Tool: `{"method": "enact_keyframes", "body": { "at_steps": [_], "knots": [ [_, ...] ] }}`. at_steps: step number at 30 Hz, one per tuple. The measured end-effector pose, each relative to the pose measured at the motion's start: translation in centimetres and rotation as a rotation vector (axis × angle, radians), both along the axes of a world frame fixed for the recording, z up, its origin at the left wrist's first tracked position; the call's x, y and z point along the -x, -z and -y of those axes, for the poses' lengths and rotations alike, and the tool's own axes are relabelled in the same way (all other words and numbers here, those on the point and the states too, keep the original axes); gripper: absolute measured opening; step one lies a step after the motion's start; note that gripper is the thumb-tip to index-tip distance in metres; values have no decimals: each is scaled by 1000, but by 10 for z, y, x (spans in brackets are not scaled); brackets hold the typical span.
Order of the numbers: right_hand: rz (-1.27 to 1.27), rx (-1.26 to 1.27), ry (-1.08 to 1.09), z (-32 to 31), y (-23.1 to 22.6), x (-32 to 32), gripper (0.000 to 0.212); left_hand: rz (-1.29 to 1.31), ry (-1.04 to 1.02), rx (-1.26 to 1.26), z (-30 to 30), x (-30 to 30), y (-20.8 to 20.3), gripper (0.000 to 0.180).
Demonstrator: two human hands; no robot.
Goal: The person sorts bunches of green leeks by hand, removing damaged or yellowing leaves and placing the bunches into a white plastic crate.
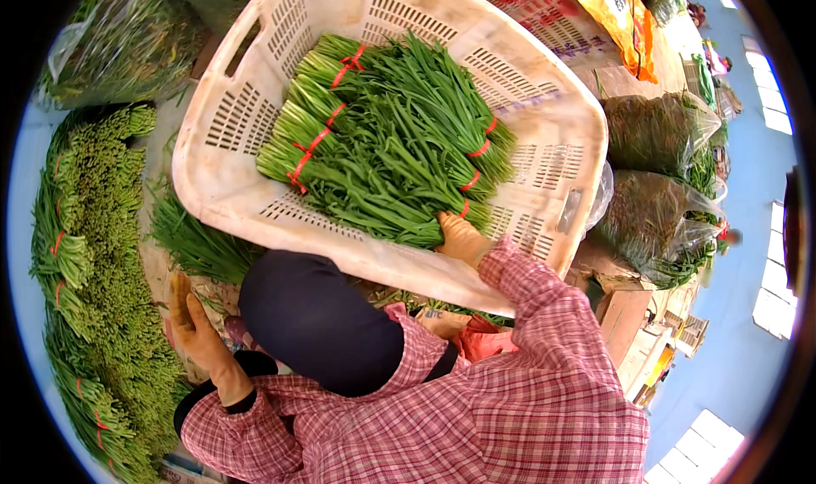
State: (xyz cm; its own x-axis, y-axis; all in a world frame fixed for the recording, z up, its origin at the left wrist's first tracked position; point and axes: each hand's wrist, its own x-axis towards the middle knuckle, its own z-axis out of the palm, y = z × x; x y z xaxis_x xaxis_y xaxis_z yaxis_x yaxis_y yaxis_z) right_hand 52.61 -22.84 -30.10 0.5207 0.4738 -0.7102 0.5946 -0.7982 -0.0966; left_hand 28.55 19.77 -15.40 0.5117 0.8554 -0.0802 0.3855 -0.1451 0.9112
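Note:
Inside a large off-white slotted plastic crate [391, 267] lie several bundles of green chives [391, 135], tied with red bands [310, 148]. Their pale stem ends face left on one side, with other banded ends on the right. My right hand [463, 239] reaches over the near rim and closes on the near end of a chive bundle [416, 225], just below a red band; its fingertips are partly hidden among the leaves. Outside the crate at the lower left, my left hand [204, 335] is raised with fingers stretched out, holding nothing. Red plaid sleeves cover both arms.
A tall pile of chive bundles [115, 271] lines the left side. Loose chives [204, 242] lie beside the crate. Filled clear plastic bags stand at upper left [132, 38] and at right [654, 216]. A yellow-orange sack [616, 21] lies beyond the crate.

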Motion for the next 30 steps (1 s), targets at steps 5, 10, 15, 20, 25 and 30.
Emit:
{"method": "enact_keyframes", "body": {
  "at_steps": [5, 10, 15, 20, 25, 30],
  "knots": [
    [809, 112, -394, 20, 98, 38, 14, 4, 389, -480, 16, -120, -42, 35],
    [538, 178, -462, 21, 111, 31, 49, -96, 602, -777, 13, -182, -12, 32],
    [120, -19, 61, 6, 65, 15, 67, -110, 585, -755, 13, -186, -11, 31],
    [-8, -59, 193, -59, -71, -34, 72, -113, 583, -746, 13, -184, -13, 31],
    [123, -658, -339, -90, -29, -17, 65, -145, 580, -732, 15, -189, -14, 30],
    [68, -533, -357, -107, 39, -16, 57, -167, 569, -643, 17, -190, -16, 29]
  ]
}}
